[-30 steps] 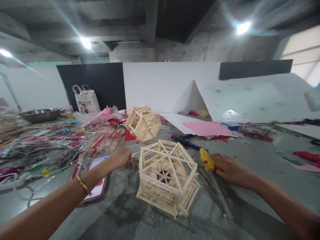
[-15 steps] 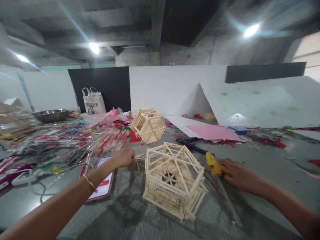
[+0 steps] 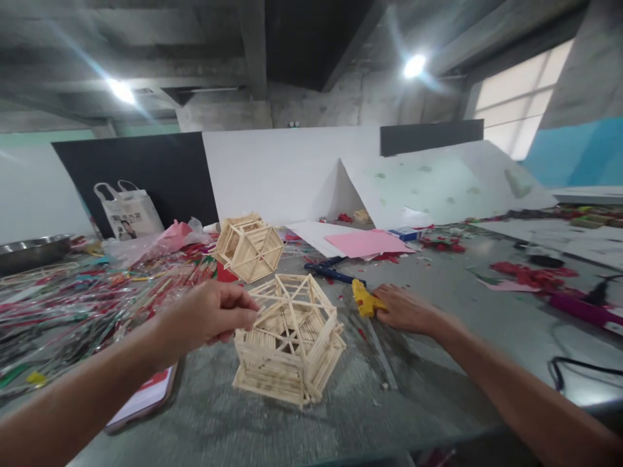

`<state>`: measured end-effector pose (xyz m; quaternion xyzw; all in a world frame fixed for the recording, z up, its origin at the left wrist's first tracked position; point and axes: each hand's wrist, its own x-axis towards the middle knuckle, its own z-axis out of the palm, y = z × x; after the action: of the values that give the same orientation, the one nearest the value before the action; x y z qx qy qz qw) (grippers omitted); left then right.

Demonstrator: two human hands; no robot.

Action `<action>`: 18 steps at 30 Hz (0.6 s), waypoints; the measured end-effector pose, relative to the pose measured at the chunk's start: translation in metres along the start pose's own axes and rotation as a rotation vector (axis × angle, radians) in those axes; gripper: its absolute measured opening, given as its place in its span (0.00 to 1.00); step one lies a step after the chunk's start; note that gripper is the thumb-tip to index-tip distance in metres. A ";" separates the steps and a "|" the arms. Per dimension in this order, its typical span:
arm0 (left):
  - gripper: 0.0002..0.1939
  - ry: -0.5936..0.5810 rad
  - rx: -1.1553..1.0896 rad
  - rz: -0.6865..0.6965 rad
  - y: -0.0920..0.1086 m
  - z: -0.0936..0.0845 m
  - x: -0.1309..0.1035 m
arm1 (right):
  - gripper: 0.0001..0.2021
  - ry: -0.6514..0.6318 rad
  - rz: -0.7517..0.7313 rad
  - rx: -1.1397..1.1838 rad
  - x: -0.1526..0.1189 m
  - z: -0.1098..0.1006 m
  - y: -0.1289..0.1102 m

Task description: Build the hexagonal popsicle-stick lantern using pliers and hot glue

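The open frame of pale wooden sticks (image 3: 291, 340) stood on the grey surface (image 3: 219, 425), right in front of the person and between the two hands. It looked six-sided and see-through: sticks crossed the top like spokes, meeting near the middle, and short uprights at the corners carried the rim. Lower down, the walls were built of sticks laid in rows, wider at the foot than above, with some ends jutting past the corners. Through the top I could make out more spokes at the bottom over a dark gap.

The left hand (image 3: 207, 316) was at the frame's left rim, fingers bent, thumb and forefinger close together; I couldn't tell whether they pinched anything. The right hand (image 3: 409, 309), to the frame's right, was closed around the back of a yellow tool (image 3: 366, 299). A clear rod (image 3: 383, 355) lay just below that tool, and a dark blue tool (image 3: 335, 271) lay near its front.

Behind the frame sat a second stick structure (image 3: 253, 250), tilted, its walls more filled in. A phone (image 3: 146, 400) lay under the left forearm, beside a heap of plastic-wrapped sticks (image 3: 63, 318). Farther back I saw a pink sheet (image 3: 372, 242) and a white printed bag (image 3: 130, 215).
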<state>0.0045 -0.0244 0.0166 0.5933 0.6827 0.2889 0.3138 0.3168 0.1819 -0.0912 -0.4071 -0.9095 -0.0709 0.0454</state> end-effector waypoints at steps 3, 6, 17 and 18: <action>0.13 -0.091 -0.039 -0.018 0.023 0.017 -0.006 | 0.12 0.015 -0.036 -0.006 0.000 0.003 0.003; 0.11 -0.134 0.018 0.074 0.036 0.024 -0.004 | 0.13 0.025 -0.038 -0.025 -0.001 0.003 0.003; 0.09 -0.184 0.564 0.602 0.043 0.032 0.000 | 0.14 0.054 -0.091 0.004 -0.003 0.005 0.003; 0.10 -0.203 0.598 0.653 0.045 0.032 0.000 | 0.14 0.051 -0.095 0.002 -0.003 0.005 0.004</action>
<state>0.0575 -0.0176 0.0302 0.8675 0.4789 0.1034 0.0863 0.3215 0.1834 -0.0962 -0.3616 -0.9263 -0.0824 0.0657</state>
